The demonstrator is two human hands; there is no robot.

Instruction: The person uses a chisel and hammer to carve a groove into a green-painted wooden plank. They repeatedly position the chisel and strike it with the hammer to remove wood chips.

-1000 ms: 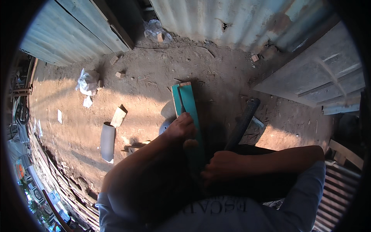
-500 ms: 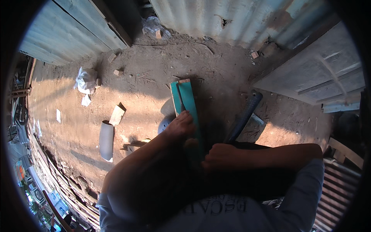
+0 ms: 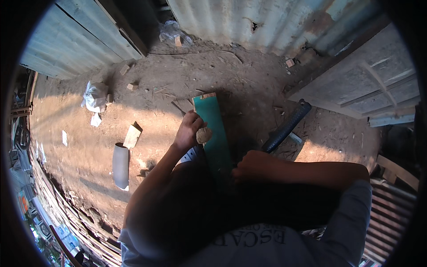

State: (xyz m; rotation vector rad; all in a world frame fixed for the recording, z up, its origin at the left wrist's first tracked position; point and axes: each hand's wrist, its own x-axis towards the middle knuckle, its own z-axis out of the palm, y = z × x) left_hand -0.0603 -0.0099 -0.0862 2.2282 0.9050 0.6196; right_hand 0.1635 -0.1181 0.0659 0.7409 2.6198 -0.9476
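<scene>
A teal-painted wooden board (image 3: pixel 212 122) runs away from my body between my legs, bare wood showing at its far end. My left hand (image 3: pixel 187 128) is closed around a chisel over the board's left edge. The chisel's round wooden butt (image 3: pixel 204 135) faces me, and its dark narrow blade sticks out beyond the fingers toward the far left, off the board. My right hand (image 3: pixel 250 168) is closed beside the board's near right side, in shadow; what it grips, if anything, is hidden. A long dark textured thing (image 3: pixel 287 127) extends away past it.
On the dirt floor at left lie a grey curved piece (image 3: pixel 120 165), a wood offcut (image 3: pixel 132 136) and a white plastic bag (image 3: pixel 94 97). Small wood blocks (image 3: pixel 132 86) are scattered farther off. Corrugated sheets (image 3: pixel 275 26) stand at the back, a pale panel (image 3: pixel 360 75) at right.
My left hand has moved left and slightly away, lifting the chisel off the board's face and swinging its blade left. The dark textured thing at right has tilted outward a little. My right hand stays about where it was.
</scene>
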